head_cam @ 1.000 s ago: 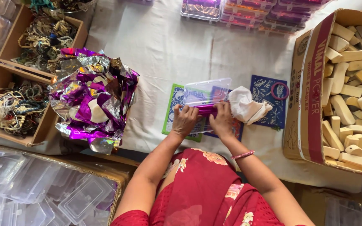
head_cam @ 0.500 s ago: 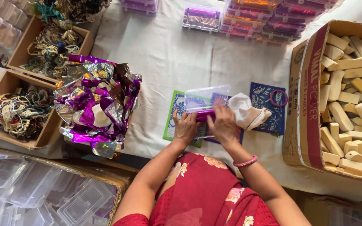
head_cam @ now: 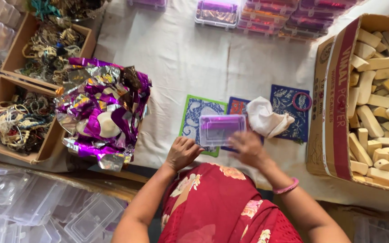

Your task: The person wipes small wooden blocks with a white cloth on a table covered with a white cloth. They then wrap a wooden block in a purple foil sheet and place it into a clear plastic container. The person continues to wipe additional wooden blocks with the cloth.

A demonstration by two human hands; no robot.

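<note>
A small clear plastic box (head_cam: 222, 129) with purple foil inside sits closed on patterned cards on the white cloth. My left hand (head_cam: 183, 152) rests at its lower left corner, fingers curled against it. On its lower right edge lies my right hand (head_cam: 247, 148), blurred, fingers spread and touching the box. A pink bangle is on my right wrist. A crumpled white cloth (head_cam: 267, 118) lies just right of the box. A green patterned card (head_cam: 196, 114) and a blue patterned card (head_cam: 288, 110) with a pink ring (head_cam: 302, 101) on it lie under and beside the box.
A heap of purple and silver foil (head_cam: 102, 108) lies at left. Cardboard trays of corded bangles (head_cam: 19, 119) stand far left. A big carton of tan blocks (head_cam: 379, 99) stands right. Filled purple boxes (head_cam: 266, 13) are stacked at the back. Empty clear boxes (head_cam: 37, 211) sit lower left.
The box's lid, raised earlier, is now down on the box. Both hands have shifted from the box's top to its near edge.
</note>
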